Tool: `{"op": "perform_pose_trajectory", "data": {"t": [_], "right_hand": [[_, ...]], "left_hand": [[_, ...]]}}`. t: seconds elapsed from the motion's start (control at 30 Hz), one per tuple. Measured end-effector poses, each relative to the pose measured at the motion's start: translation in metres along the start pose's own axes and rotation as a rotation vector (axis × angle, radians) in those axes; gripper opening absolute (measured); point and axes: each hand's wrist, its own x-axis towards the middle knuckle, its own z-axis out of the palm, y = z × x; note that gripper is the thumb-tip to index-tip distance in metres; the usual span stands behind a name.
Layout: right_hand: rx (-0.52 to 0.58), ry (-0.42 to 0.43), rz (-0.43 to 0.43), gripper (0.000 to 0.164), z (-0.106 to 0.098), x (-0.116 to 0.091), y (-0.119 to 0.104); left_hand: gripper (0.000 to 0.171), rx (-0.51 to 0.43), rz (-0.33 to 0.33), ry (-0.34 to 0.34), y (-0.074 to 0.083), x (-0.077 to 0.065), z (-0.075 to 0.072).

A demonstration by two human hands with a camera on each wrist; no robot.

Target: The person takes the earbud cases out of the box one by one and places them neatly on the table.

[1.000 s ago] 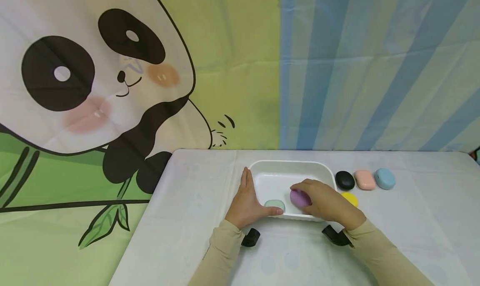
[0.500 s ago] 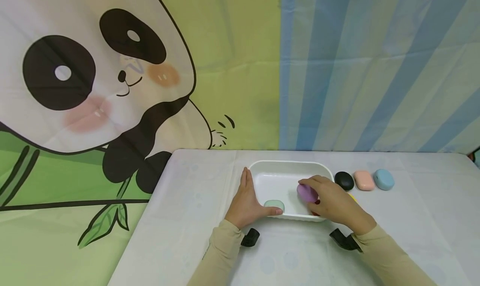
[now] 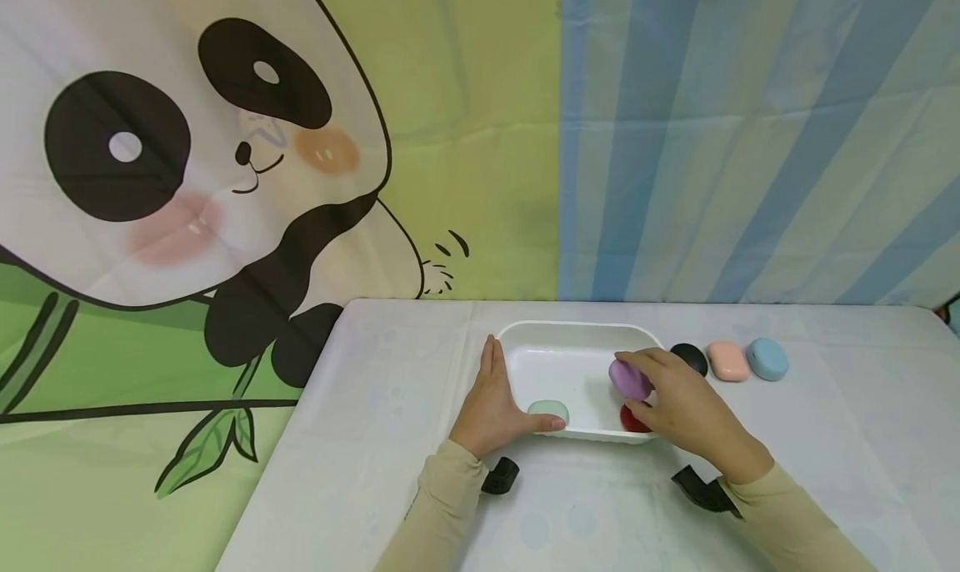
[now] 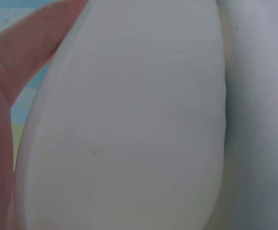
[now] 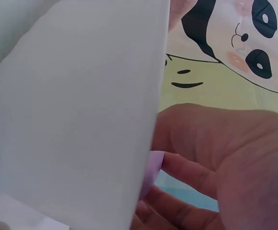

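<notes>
A white tray [image 3: 555,365] stands on the table. My left hand [image 3: 493,407] lies against its left front corner, fingers straight along the left side and thumb over the front rim. Inside, near that thumb, lies a pale green soap-like bar [image 3: 550,408]. My right hand [image 3: 688,412] pinches a purple soap-like bar [image 3: 628,379] between fingers and thumb over the tray's right part. A red rounded bar [image 3: 634,420] sits in the right front corner, partly covered by the right thumb. In the right wrist view the tray wall [image 5: 76,115] hides most of the purple bar [image 5: 151,173].
Right of the tray, a black bar [image 3: 690,357], a pink bar [image 3: 728,361] and a light blue round bar [image 3: 768,358] sit in a row on the white-covered table [image 3: 847,422]. Behind the table hangs a panda-print cloth [image 3: 465,172].
My right hand has moved right inside the tray with the purple bar, uncovering the red bar. The yellow bar outside is now hidden behind that hand. The left hand has stayed still.
</notes>
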Motion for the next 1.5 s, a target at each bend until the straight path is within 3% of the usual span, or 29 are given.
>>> {"op": "perform_pose_trajectory", "data": {"t": [0.47,0.9,1.5], "right_hand": [[-0.002,0.030,0.064,0.062,-0.014,-0.015,0.001],[-0.038,0.135,0.023,0.063,-0.024,-0.029,0.008],[-0.058,0.154,0.198,0.064,-0.028,-0.051,0.028]], "left_hand": [[0.152,0.002,-0.006,-0.003,-0.002,0.001,0.002],[0.153,0.003,-0.003,0.004,-0.001,0.000,0.001],[0.152,-0.008,-0.013,-0.005,0.002,-0.001,0.000]]}}
